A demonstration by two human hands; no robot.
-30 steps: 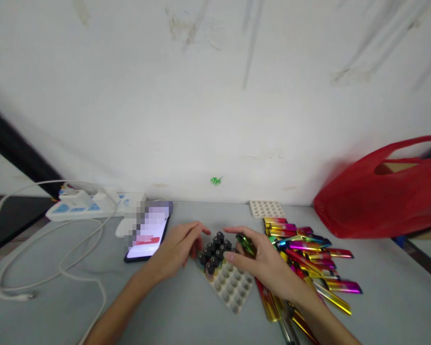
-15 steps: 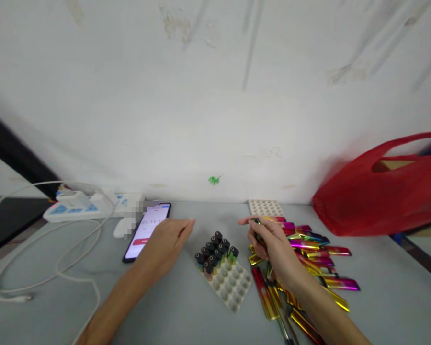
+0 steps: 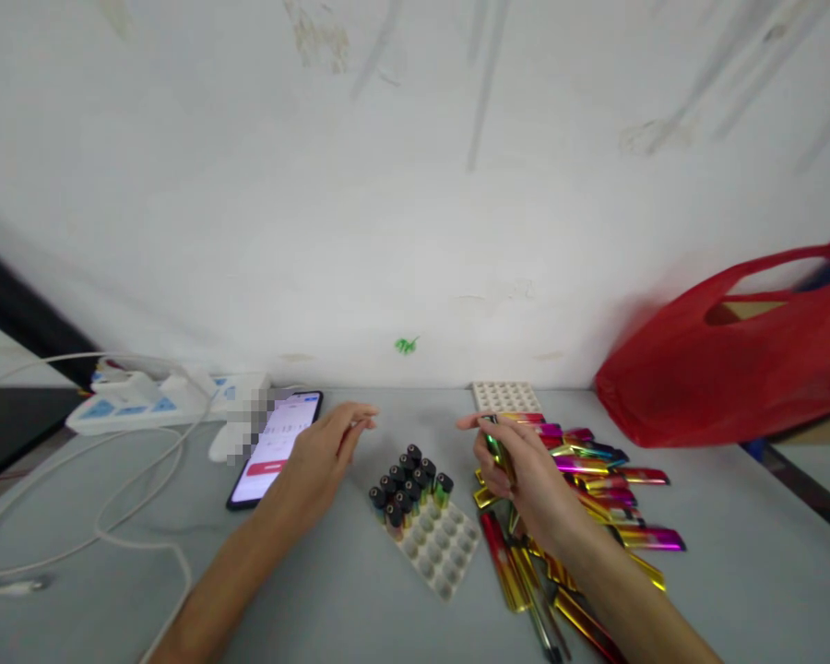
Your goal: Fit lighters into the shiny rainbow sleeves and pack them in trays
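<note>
My left hand (image 3: pixel 332 447) hovers left of the tray with thumb and fingers pinched together; whether anything sits between the tips I cannot make out. My right hand (image 3: pixel 522 466) is closed around a shiny green-gold metallic tube (image 3: pixel 496 447), its forefinger pointing left. Between the hands lies a pale tray (image 3: pixel 443 544) with rows of round hollows. Several black-topped shiny tubes (image 3: pixel 402 484) stand upright at its far left part. Beneath and beside my right hand a loose pile of flat metallic tubes (image 3: pixel 504 563) in red, gold and purple spreads over the table.
A second pale tray (image 3: pixel 504 397) rests against the wall. At the left are a phone (image 3: pixel 277 447) with a lit screen, a white power strip (image 3: pixel 172 401) and a looping white cable (image 3: pixel 138 541). A red bag (image 3: pixel 719 369) stands at the right on the grey table (image 3: pixel 304 599).
The left fingers have drawn together into a pinch, the hand rising slightly. My right hand has turned a little, showing more of the metallic tube. The view has shifted slightly.
</note>
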